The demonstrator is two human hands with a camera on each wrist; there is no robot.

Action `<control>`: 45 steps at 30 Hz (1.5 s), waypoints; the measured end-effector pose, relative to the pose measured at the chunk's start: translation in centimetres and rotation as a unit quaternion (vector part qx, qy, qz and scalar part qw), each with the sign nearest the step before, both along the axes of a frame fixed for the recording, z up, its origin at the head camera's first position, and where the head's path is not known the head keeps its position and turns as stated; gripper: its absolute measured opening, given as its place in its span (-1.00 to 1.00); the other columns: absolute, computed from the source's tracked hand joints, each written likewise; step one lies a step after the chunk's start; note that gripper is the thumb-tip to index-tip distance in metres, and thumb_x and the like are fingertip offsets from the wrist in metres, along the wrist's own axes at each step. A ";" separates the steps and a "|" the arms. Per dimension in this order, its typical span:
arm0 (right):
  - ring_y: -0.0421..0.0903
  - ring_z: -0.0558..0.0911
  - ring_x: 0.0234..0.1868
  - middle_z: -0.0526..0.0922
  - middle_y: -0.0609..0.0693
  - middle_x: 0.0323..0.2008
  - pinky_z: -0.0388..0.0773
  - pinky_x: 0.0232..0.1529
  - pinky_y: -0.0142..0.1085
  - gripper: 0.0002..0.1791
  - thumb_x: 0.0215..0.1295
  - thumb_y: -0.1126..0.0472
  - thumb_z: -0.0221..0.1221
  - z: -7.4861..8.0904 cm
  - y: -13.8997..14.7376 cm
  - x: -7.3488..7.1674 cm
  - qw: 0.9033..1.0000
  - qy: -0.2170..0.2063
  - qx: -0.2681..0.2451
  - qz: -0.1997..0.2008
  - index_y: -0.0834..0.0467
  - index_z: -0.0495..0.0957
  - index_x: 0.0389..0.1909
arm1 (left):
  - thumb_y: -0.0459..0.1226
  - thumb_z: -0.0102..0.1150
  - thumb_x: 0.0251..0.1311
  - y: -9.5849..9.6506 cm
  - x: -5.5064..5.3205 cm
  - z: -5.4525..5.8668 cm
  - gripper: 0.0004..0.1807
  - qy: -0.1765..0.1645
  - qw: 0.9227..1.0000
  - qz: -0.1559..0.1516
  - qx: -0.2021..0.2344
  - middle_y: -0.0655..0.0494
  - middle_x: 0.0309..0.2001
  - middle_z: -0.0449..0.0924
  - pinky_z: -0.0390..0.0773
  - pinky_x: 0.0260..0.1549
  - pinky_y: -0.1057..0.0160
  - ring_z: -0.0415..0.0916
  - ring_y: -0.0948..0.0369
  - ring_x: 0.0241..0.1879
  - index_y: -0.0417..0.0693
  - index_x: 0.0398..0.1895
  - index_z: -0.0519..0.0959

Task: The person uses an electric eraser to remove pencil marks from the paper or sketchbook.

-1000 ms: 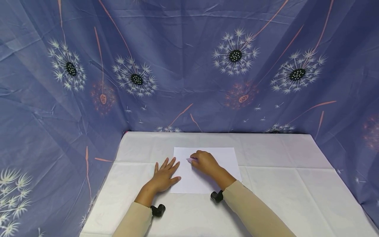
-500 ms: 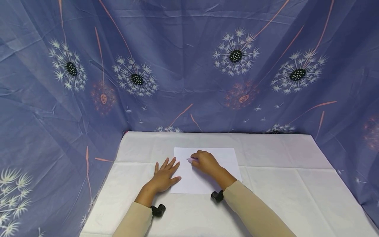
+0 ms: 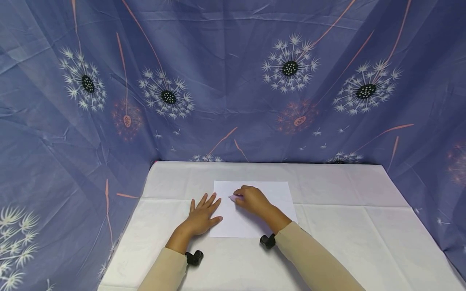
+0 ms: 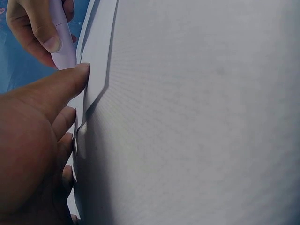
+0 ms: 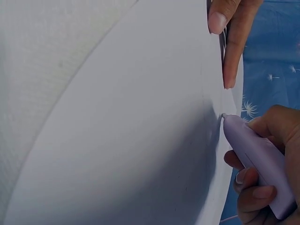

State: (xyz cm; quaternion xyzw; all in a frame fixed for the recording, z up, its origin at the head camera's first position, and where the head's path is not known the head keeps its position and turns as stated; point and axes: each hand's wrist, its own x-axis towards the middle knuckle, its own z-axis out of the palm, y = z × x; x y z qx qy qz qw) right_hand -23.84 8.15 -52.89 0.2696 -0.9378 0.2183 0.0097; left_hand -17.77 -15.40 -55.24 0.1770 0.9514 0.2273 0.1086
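Observation:
A white sheet of paper (image 3: 262, 218) lies on the table. My right hand (image 3: 253, 199) is over its upper left part, gripping a chunky lilac pen (image 5: 260, 159) with a small narrow tip. In the right wrist view the thumb and fingers curl round the pen's body, and the tip is right at the paper's surface. My left hand (image 3: 200, 218) rests flat with spread fingers at the sheet's left edge. In the left wrist view the left thumb (image 4: 70, 82) lies on the paper near a lifted edge, close to the pen's tip end.
White cloth (image 3: 346, 238) with fold creases covers the table. Behind and at the sides hangs a blue curtain (image 3: 225, 81) with dandelion prints. Each wrist carries a small black camera mount, the left one (image 3: 194, 258) and the right one (image 3: 267, 241).
My right hand has shifted the pen's tip very slightly left and toward me on the paper. The left hand has stayed in place.

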 end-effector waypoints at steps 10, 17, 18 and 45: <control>-0.04 0.74 -0.14 0.75 -0.03 -0.21 0.66 0.02 -0.16 -0.75 0.32 0.16 0.29 -0.4 0.0 -0.4 1.000 0.011 0.013 -0.024 0.11 0.74 -0.03 | 0.11 0.04 0.44 0.0 -0.1 0.0 -0.25 -0.004 1.000 0.001 -0.001 0.06 0.66 -0.09 -0.36 0.45 -0.47 -0.27 -0.12 0.65 0.10 0.60 0.16; -0.06 0.72 -0.22 0.74 -0.02 -0.25 0.66 -0.05 -0.14 -0.77 0.30 0.17 0.31 -0.3 0.1 -0.4 1.000 0.016 0.006 -0.007 0.12 0.75 -0.06 | 0.11 0.03 0.45 0.0 -0.2 0.1 -0.25 -0.005 1.000 -0.001 -0.006 0.06 0.66 -0.10 -0.37 0.45 -0.47 -0.28 -0.12 0.65 0.10 0.60 0.14; -0.06 0.72 -0.21 0.74 -0.02 -0.25 0.66 -0.04 -0.14 -0.77 0.31 0.17 0.31 -0.4 0.1 -0.4 1.000 0.020 0.007 -0.008 0.12 0.75 -0.05 | 0.11 0.03 0.45 0.0 -0.2 0.2 -0.25 -0.004 1.000 -0.001 -0.006 0.06 0.66 -0.10 -0.37 0.45 -0.47 -0.28 -0.13 0.65 0.10 0.60 0.14; 0.02 0.75 -0.14 0.75 0.01 -0.20 0.67 0.00 -0.11 -0.74 0.28 0.20 0.31 -0.6 0.2 -1.0 0.999 0.036 0.011 -0.039 0.12 0.74 -0.02 | 0.10 0.03 0.45 0.0 0.0 0.2 -0.26 -0.003 1.000 -0.001 0.000 0.04 0.66 -0.09 -0.36 0.45 -0.48 -0.27 -0.14 0.65 0.09 0.60 0.16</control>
